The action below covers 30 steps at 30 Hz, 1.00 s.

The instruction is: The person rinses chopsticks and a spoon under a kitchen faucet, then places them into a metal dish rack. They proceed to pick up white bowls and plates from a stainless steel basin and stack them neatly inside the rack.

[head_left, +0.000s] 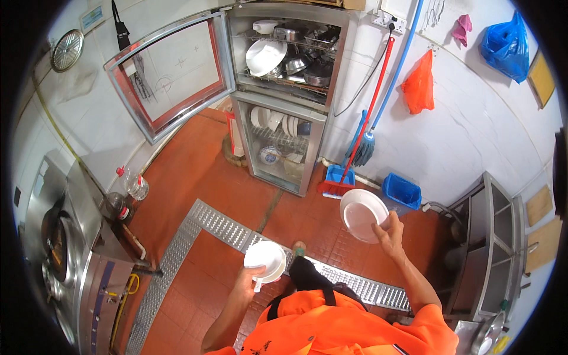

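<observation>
My left hand is closed on the rim of a white bowl, low in front of my body. A second rim shows beneath it, so the bowl seems stacked on another, and a short white handle or spoon end sticks out below. Farther out to the right, my right hand grips a white dish by its edge, thumb on top; a second edge there hints at another dish. Ahead stands a metal dish cabinet, its upper glass door swung wide to the left and its lower door closed.
Pots and a white basin fill the cabinet's upper shelves; plates stand below. A red broom, a blue-handled mop and a blue bin line the wall. A metal drain grate crosses the red floor. A stove stands left.
</observation>
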Each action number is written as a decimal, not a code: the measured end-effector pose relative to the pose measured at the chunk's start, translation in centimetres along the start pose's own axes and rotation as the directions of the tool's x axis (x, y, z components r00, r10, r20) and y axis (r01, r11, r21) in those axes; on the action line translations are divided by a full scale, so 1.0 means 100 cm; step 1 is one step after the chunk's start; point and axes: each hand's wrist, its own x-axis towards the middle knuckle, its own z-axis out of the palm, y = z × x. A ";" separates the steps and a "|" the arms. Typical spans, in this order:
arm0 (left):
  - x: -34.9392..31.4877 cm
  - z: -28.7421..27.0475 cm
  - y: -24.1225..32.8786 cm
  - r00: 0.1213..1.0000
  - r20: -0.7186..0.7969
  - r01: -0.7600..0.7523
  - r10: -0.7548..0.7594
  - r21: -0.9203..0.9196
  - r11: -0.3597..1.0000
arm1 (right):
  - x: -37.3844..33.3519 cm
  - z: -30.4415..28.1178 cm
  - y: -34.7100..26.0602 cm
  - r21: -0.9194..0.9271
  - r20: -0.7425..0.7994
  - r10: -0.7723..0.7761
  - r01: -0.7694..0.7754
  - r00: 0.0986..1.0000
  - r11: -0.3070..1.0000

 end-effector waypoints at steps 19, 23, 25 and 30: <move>0.262 0.065 0.245 0.997 0.049 0.060 -0.066 0.126 0.990 | 0.352 0.126 -0.079 0.865 0.232 0.316 -0.344 0.920 0.366; 0.294 0.084 0.293 0.970 0.185 0.115 -0.157 0.220 0.969 | 0.389 0.162 -0.120 0.924 0.282 0.344 -0.349 0.896 0.152; 0.315 0.080 0.312 0.939 0.269 0.136 -0.213 0.279 0.951 | 0.408 0.183 -0.148 0.944 0.249 0.337 -0.306 0.908 0.126; 0.333 0.085 0.373 0.898 0.349 0.129 -0.266 0.370 0.920 | 0.466 0.242 -0.219 0.981 0.096 0.495 -0.166 0.864 0.099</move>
